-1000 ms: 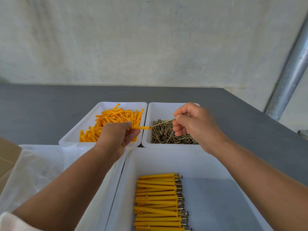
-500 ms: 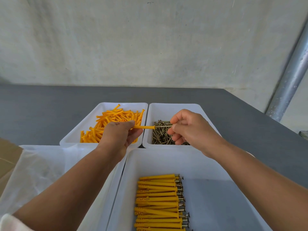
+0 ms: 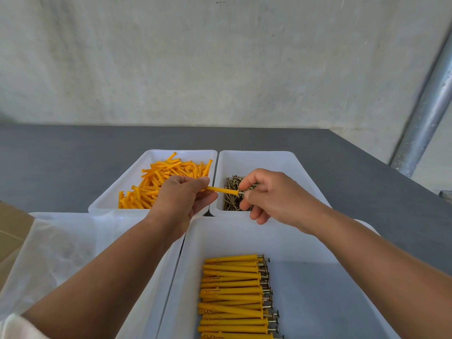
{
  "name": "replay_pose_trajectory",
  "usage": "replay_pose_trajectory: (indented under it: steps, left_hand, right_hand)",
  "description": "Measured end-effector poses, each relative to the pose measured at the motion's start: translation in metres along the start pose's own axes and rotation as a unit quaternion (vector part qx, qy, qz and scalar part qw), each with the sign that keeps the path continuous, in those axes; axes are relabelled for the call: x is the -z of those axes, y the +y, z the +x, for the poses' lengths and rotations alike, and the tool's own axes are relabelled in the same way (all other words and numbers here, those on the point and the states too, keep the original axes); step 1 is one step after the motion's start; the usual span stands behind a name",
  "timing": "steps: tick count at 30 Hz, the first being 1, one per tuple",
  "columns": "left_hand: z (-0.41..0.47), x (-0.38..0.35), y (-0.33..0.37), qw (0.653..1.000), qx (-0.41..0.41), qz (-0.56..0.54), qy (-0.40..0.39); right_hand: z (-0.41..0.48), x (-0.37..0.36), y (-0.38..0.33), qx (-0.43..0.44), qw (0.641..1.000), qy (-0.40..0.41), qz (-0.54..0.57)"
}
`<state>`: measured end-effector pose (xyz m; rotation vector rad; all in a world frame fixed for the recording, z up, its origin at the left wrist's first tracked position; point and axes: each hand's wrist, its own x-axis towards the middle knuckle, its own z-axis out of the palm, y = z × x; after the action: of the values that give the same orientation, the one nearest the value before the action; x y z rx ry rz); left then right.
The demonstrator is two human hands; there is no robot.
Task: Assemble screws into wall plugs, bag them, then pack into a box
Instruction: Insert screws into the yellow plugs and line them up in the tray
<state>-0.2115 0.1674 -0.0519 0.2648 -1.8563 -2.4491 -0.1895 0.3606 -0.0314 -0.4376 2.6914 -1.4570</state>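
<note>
White left sleeve (image 3: 17,326), bare forearms (image 3: 110,272)

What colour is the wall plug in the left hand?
Orange-yellow; the wall plug shows best in the head view, pinched by the left hand.

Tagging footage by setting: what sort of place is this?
Probably a small assembly or packing workstation: white bins of orange wall plugs and screws on a grey table, bare concrete wall behind.

Single head-worn wide-angle view: looks forward and down from close above the near tray (image 3: 232,238), across the table (image 3: 61,155) to the wall (image 3: 220,69) filling the upper frame.
</note>
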Motion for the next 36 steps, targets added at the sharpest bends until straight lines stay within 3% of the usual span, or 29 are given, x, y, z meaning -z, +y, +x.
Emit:
replay_pose_trajectory:
  steps: [16, 25, 32, 36]
  left_hand:
    - [-0.007, -0.005, 0.0, 0.999, -0.018, 0.04, -0.019]
    - [0.003, 0.007, 0.002, 0.99, -0.057, 0.121, 0.035]
    - [0.011, 0.019, 0.002, 0.956, -0.13, 0.241, 0.109]
    - [0.014, 0.025, -0.003, 0.895, -0.186, 0.378, 0.145]
  right_hand:
    - [-0.003, -0.006, -0.004, 0.004, 0.993, -0.051, -0.109]
    - [-0.015, 0.006, -0.015, -0.033, 0.955, -0.216, -0.2]
    - [-0.02, -0.003, -0.015, -0.071, 0.902, -0.266, -0.333]
    - [-0.022, -0.013, -0.011, -0.045, 0.86, -0.268, -0.433]
